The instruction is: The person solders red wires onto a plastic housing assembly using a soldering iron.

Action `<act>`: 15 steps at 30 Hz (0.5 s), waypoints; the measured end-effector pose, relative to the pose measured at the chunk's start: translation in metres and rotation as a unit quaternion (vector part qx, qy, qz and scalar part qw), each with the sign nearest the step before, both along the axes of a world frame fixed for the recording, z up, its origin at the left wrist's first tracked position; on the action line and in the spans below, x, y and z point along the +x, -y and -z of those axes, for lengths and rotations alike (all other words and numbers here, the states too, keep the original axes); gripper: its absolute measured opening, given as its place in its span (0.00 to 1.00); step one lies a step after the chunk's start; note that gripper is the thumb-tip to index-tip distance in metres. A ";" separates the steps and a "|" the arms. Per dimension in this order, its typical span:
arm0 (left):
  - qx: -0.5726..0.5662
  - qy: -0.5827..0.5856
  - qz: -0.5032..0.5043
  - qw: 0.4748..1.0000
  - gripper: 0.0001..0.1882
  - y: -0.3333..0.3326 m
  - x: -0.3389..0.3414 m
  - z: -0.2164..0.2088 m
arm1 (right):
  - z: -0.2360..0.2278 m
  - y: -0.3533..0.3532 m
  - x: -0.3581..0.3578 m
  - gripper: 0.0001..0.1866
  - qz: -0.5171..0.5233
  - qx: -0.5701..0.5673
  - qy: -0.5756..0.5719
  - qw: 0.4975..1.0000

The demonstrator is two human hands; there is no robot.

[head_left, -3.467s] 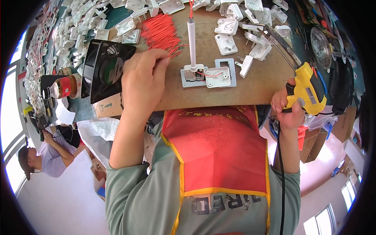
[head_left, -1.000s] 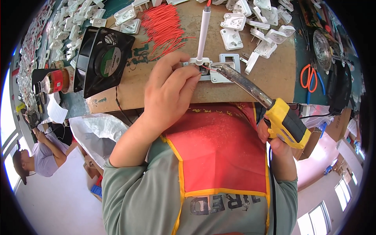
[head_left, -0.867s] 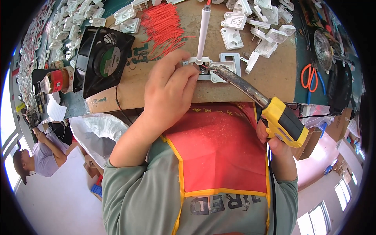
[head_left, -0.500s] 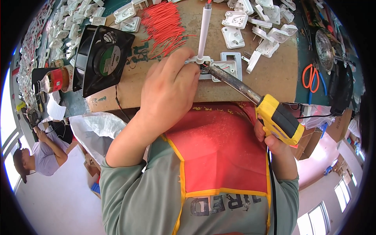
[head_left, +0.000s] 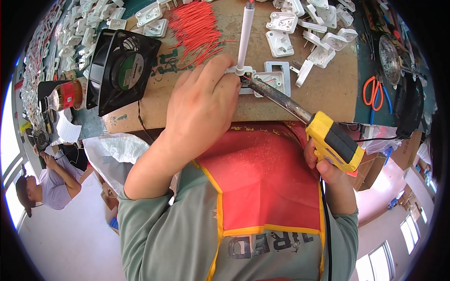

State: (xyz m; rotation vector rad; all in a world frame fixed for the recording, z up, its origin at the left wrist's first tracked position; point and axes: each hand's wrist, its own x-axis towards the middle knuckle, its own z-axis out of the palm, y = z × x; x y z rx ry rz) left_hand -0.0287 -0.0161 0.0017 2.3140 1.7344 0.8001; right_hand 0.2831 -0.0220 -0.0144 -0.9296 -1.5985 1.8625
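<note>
My left hand [head_left: 201, 100] is closed, its index finger and thumb on either side of a small white plastic housing [head_left: 248, 70]; the fingertips are partly hidden. My right hand [head_left: 330, 172] grips a yellow and black soldering gun [head_left: 333, 142] from below. Its dark metal barrel slants up to the left, with the tip at the housing beside my left fingertips. A white tube [head_left: 244, 40] rises behind that spot, its lower end at the housing. Just right of the tip, an open white plug shell [head_left: 277, 78] with a short red wire rests against a grey frame [head_left: 287, 70].
Cut red wires [head_left: 194, 30] lie in a heap on the brown board. White plug shells [head_left: 323, 55] are scattered at the far right. A black fan [head_left: 123, 72] stands left of my hand, with a jar [head_left: 65, 96] beyond. Orange-handled scissors [head_left: 371, 92] lie right. Another person [head_left: 56, 182] sits left.
Very little differs. My left hand and forearm have shifted slightly left, while the soldering gun stays in place with its tip at the housing.
</note>
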 end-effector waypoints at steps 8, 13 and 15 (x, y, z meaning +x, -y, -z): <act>-0.009 0.005 0.004 1.000 0.04 -0.001 0.000 -0.001 | 0.000 0.002 0.000 0.18 0.007 -0.004 -0.013 1.000; -0.012 0.006 0.000 1.000 0.04 0.000 0.000 -0.002 | 0.001 0.005 0.004 0.21 0.007 -0.033 -0.047 0.998; -0.012 0.007 0.000 1.000 0.04 0.000 0.000 -0.003 | 0.003 0.012 0.009 0.43 0.038 -0.082 -0.030 0.995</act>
